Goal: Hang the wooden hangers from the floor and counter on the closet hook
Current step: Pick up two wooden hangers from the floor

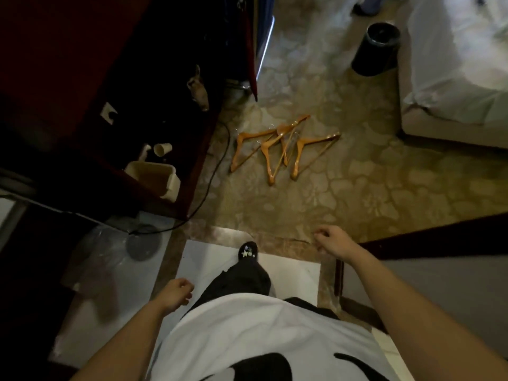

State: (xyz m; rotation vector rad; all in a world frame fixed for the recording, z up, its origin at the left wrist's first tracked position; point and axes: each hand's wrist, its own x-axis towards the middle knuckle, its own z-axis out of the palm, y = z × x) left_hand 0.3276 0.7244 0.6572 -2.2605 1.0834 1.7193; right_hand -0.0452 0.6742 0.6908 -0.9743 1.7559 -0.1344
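On patterned beige carpet [357,188], orange-brown wooden hangers [283,147] lie overlapped.
Left hand [176,294], right hand [334,243] loosely curled, empty; untangle them before lifting, I'd say.

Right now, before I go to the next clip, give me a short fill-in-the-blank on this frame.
1. The hangers lie on the ____, not on a counter.
2. The left hand and the right hand both hold ____.
3. The bin beside the bed is ____ in colour.

Missing words: floor; nothing; black.
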